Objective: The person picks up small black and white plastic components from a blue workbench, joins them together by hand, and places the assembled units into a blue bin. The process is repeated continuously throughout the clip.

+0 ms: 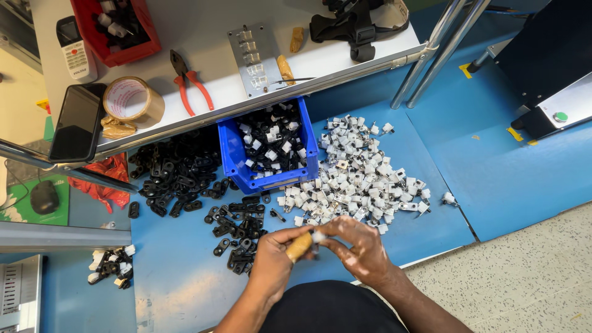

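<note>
I take the blue bin [233,148] as my landmark. Well left of it, on the white shelf [203,37], lie a dark phone [75,123], a roll of brown tape [129,98] and red-handled pliers [191,83]. Just left of and below the bin a heap of black clips [179,169] covers the blue table [185,283]. Below the bin my left hand [271,259] is clamped on a tan tool handle [300,245], whose long axis runs from lower left up to upper right, its tip toward a small white piece [319,235] pinched in my right hand [361,250]; the two hands meet there. Right of the bin a pile of white clips [361,179] spreads almost to the table's right edge, with bare blue surface only below my left hand.
</note>
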